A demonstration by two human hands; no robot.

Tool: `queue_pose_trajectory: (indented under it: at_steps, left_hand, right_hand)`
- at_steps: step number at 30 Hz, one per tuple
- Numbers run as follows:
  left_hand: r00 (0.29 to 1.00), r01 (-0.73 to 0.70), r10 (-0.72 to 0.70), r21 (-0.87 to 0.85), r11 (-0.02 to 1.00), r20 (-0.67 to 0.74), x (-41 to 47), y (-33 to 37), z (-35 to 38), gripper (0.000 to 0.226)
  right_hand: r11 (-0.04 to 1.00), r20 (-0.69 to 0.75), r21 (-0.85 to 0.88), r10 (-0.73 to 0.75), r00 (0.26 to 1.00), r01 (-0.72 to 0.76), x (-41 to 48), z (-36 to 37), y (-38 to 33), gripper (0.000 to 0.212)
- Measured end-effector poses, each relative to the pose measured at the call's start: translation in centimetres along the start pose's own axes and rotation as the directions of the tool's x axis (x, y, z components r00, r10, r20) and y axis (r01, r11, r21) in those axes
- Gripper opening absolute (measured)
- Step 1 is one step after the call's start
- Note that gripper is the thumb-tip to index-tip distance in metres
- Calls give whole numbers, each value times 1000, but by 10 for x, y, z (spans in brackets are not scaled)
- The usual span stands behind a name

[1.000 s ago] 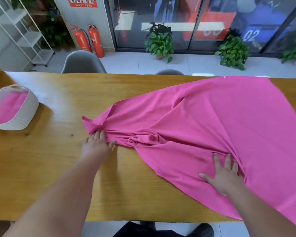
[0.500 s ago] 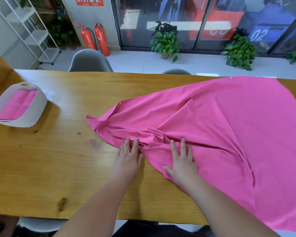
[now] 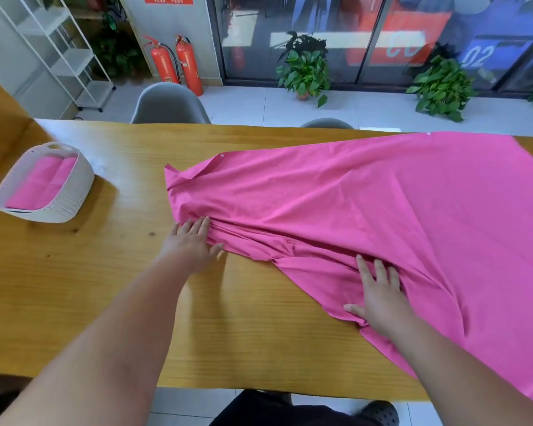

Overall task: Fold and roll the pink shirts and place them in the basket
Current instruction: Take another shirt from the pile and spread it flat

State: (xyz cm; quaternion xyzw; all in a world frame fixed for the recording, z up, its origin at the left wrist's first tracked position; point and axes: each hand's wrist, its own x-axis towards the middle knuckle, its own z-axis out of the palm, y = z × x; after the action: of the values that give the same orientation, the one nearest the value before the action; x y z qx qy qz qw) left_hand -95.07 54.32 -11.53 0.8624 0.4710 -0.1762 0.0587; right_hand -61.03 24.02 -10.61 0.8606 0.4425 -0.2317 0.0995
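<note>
A large pink shirt (image 3: 366, 204) lies spread over the right half of the wooden table (image 3: 74, 287), with bunched folds along its near edge. My left hand (image 3: 193, 241) rests flat with straight fingers on the shirt's left near edge. My right hand (image 3: 379, 296) presses flat on the fabric further right, fingers spread. A white woven basket (image 3: 74, 192) stands at the table's left end and holds pink folded shirts (image 3: 40, 182).
Two grey chairs (image 3: 170, 104) stand behind the table's far edge. Beyond them are two red fire extinguishers (image 3: 176, 64), potted plants (image 3: 305, 69), a white shelf rack (image 3: 62, 50) and glass doors. The table's near edge runs just above my feet.
My hands, side by side half a second ago, have moved apart: the left slid left along the shirt's near edge, the right slid right and nearer. The bunched folds lie flatter.
</note>
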Motion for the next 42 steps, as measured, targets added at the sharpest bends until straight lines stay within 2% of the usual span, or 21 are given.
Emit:
queue_pose_trajectory:
  at_steps: [1,3,5,7,10,12,14,17,20,22,24,26,28,30,32,33,35,37,38,40,42]
  left_hand:
    - [1000,-1,1,13,1000,-2,0,0,-2,91]
    - [990,-27,24,-18,999,-138,-8,13,-5,77]
    - [932,-96,60,-83,992,-357,-26,41,-5,62]
    - [861,-208,118,-131,969,-494,-49,79,4,55]
    - [874,-273,149,-213,938,-463,-75,126,22,52]
    - [914,-231,122,-249,941,-386,-80,137,34,56]
    - [931,-199,101,-259,945,-351,-78,132,39,55]
    - [925,-205,115,-223,953,-361,-70,118,34,33]
    - [904,-227,146,-162,960,-401,-59,101,29,18]
    - [896,-170,81,-169,971,-436,-50,82,21,22]
    - [877,-67,-26,-175,982,-480,-42,58,6,19]
    - [882,41,-122,-183,982,-455,-32,35,-15,17]
    - [897,96,-149,-145,985,-416,-23,24,-37,28]
    - [893,94,-134,-113,989,-431,-17,29,-52,43]
    - [875,55,-109,-128,990,-472,-16,47,-59,61]
    - [863,3,-71,-135,991,-500,-19,59,-58,62]
    - [822,-179,91,-103,978,-563,-28,85,-46,47]
    - [781,-347,253,-59,936,-570,-37,106,-24,29]
    - [791,-386,298,-58,921,-533,-40,113,-12,26]
    - [847,-369,300,-79,926,-438,-44,120,9,33]
    - [888,-316,251,-117,941,-385,-46,122,21,45]
  right_hand:
    - [1000,4,2,-1,1000,1,-1,-1,4,132]
    - [1000,-38,-14,-26,999,25,-6,-5,1,132]
    - [992,-147,-66,-114,983,105,-13,-9,-15,124]
    - [964,-277,-94,-267,923,250,-22,-12,-33,104]
    - [886,-311,-140,-463,830,441,-28,-3,-58,72]
    - [885,-194,-145,-463,865,442,-26,4,-63,69]
    - [887,-164,-185,-452,877,422,-19,12,-58,57]
    - [876,-180,-224,-468,865,427,-10,18,-47,34]
    - [899,-233,-5,-427,874,438,-10,1,-42,9]
    - [887,-309,255,-302,902,384,-5,-14,-30,8]
    - [852,-388,424,-135,912,306,9,-26,-7,13]
    - [871,-391,445,-20,920,208,22,-39,20,14]
    - [910,-331,393,9,944,129,31,-49,38,12]
    - [933,-282,354,34,959,71,34,-54,41,12]
    - [946,-298,323,66,952,35,33,-55,34,22]
    - [954,-338,295,55,939,51,31,-54,27,34]
    - [967,-431,203,-50,901,151,23,-50,9,57]
    - [947,-459,79,-244,854,312,16,-46,-11,56]
    - [921,-440,12,-344,830,388,14,-44,-21,48]
    - [870,-353,-93,-483,801,484,15,-36,-35,42]
    - [856,-271,-152,-516,813,493,17,-29,-44,50]
